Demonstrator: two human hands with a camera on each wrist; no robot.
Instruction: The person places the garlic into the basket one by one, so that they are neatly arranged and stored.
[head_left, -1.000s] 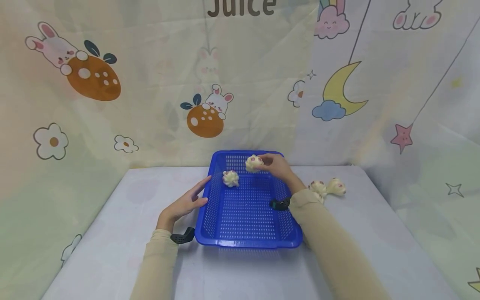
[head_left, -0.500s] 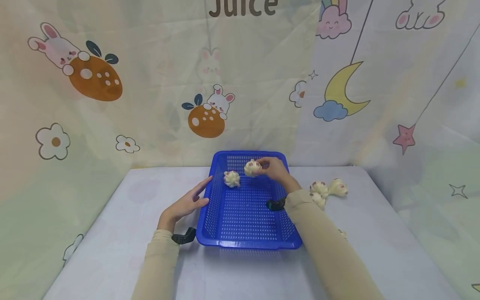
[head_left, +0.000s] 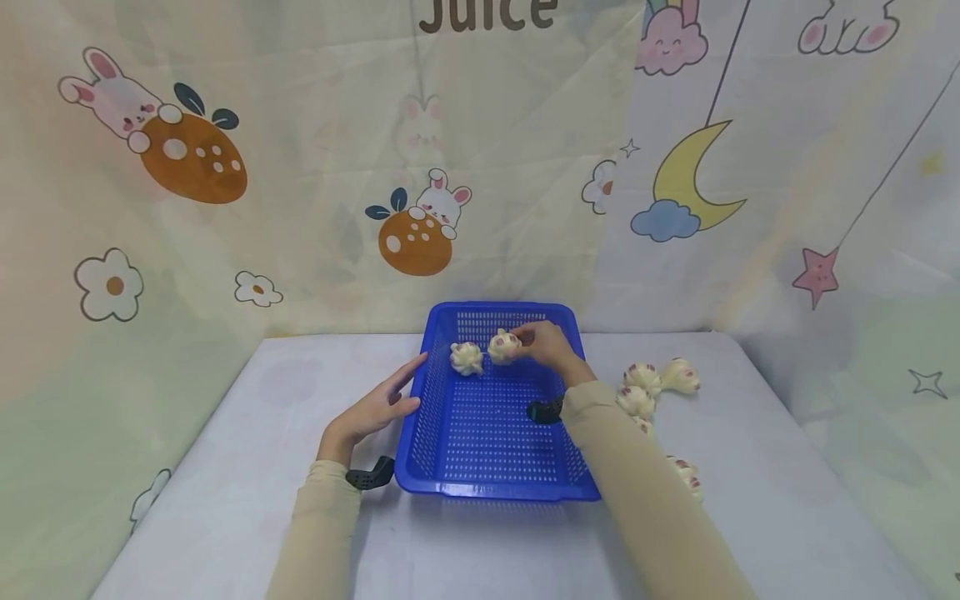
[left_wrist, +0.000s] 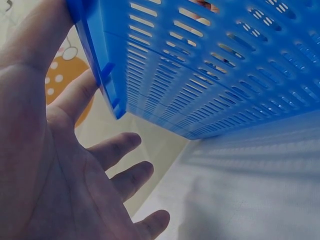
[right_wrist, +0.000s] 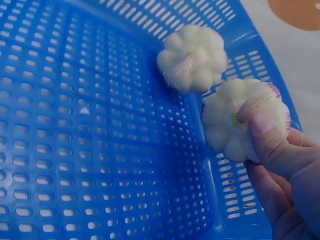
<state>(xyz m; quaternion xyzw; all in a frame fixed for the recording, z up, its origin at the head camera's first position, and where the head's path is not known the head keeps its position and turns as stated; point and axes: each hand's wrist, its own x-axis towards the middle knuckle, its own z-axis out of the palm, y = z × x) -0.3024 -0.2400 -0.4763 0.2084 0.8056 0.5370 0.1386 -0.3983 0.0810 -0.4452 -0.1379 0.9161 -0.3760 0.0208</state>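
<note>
Your right hand (head_left: 547, 345) pinches a garlic bulb (right_wrist: 227, 127) between thumb and fingers, within the far part of the blue basket (head_left: 498, 490); a second bulb (head_left: 467, 358) lies just beside it, toward the left wall. Whether the held bulb meets the basket's floor cannot be judged surely from these angles. Your left hand (head_left: 367, 412) is spread wide at the left rim, thumb and forefinger touching it, the remaining fingers extended below, apart from it. The basket stands on a white-covered table (head_left: 225, 500), its far end near a pale cloth backdrop (head_left: 322, 125). More garlic bulbs (head_left: 637, 402) lie on the table to your right, some partly hidden by your right sleeve (head_left: 645, 483). The backdrop, printed with rabbits (head_left: 441, 207), orange shapes (head_left: 193, 158), flowers (head_left: 93, 290), a yellow moon (head_left: 677, 175) and the lettering "Juice" (head_left: 487, 15), rises behind the table and continues along both sides; faint creases cross it.
</note>
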